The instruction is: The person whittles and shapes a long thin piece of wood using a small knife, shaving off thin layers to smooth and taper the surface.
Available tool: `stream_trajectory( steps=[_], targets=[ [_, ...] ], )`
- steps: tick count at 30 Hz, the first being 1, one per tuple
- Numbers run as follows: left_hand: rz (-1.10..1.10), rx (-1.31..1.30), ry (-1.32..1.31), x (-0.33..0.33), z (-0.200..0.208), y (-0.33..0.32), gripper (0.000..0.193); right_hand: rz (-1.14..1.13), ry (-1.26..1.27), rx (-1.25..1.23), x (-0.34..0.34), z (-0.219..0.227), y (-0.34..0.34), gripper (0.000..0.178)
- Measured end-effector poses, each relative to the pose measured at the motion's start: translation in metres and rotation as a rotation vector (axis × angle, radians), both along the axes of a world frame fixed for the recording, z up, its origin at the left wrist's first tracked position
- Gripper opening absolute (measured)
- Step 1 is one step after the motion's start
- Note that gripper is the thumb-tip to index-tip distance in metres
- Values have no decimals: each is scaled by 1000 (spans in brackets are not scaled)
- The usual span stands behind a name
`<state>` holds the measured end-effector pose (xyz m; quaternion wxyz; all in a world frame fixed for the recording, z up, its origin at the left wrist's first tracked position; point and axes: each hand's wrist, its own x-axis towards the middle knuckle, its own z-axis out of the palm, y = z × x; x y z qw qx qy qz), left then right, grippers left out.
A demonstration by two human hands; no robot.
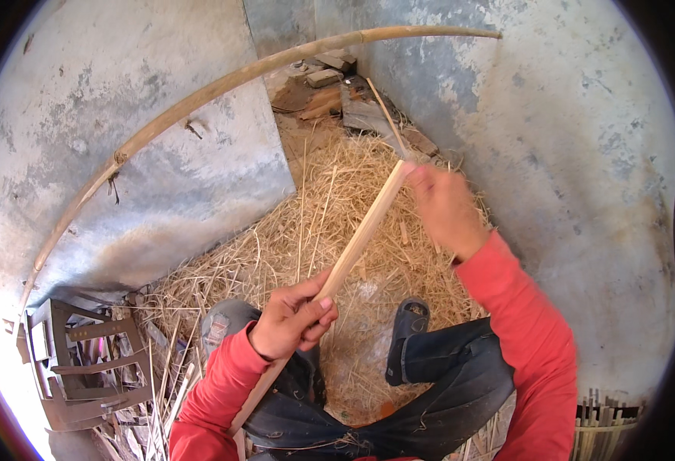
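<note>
Down at six o'clock in the head view, one person sits with knees up, two red sleeves coming in from the lower edge. One bamboo strip (356,244), pale and flat, runs on a slant from about seven o'clock up toward one o'clock, its lower end passing beneath the left forearm. Left hand (291,316) sits just below centre, fingers curled and pressed together around the strip, thumb laid along its top edge. Right hand (443,207) is up at one o'clock from centre, at the strip's upper end; it is blurred, so whether its fingers pinch the strip or a tool I cannot tell. A thin dark sliver (387,119) pokes out beyond that hand toward twelve o'clock.

One dark sandal (406,338) shows at five o'clock, sole resting on the heap of shavings (314,207), a single wide straw-coloured drift filling the middle of the floor. One long bamboo pole (199,96) arcs across the top from nine o'clock round to one o'clock, in front of the grey plastered walls. At eight o'clock, one metal frame (84,361) with several flat bars lies on the ground. At twelve o'clock, a small pile of wood scraps (330,88) fills the corner. At four o'clock, a row of bamboo slats (606,426) stands by the right knee.
</note>
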<state>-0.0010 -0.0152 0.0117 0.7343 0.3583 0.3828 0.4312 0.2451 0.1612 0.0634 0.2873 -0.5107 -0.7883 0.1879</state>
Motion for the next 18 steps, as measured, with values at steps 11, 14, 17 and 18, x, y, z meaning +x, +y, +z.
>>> stream_trajectory(
  steps=[11,14,17,18],
  targets=[
    [-14,84,-30,7,3,2,56,-55,401,-24,34,14,-13,54],
    [-18,113,20,14,5,6,55,103,251,-97,29,13,-26,54],
    [1,91,54,16,7,7,55,149,124,-93,14,18,-35,52],
    [2,84,54,17,7,7,55,162,123,-91,13,18,-36,52]
  ],
)
